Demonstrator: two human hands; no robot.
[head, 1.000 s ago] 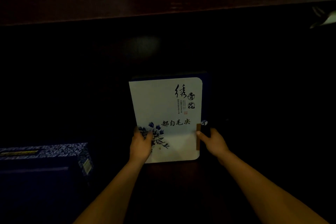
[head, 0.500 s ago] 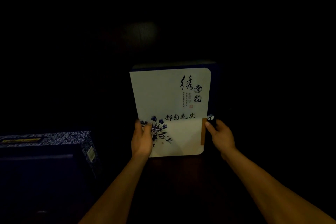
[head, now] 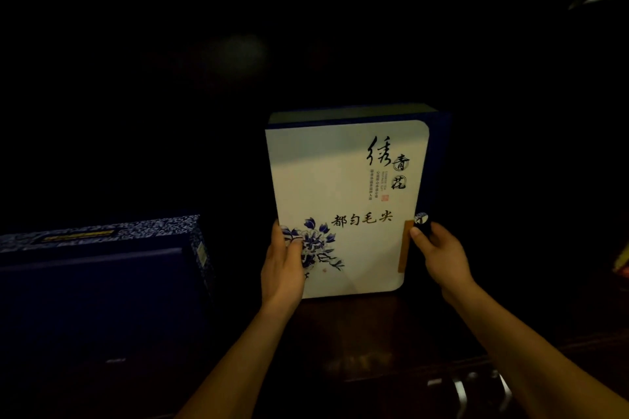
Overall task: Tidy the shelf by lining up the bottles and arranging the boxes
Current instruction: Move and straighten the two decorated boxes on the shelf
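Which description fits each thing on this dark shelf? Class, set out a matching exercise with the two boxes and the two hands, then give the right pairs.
Things
1. white box
2. dark blue box
3. left hand
4. right hand

Descriptions
A. grips the right edge beside the brown strip
B. sits at the left, touched by no hand
C. thumb lies on the blue flower print
D. in the middle, held at both sides

Pairs: 1-D, 2-B, 3-C, 4-A.
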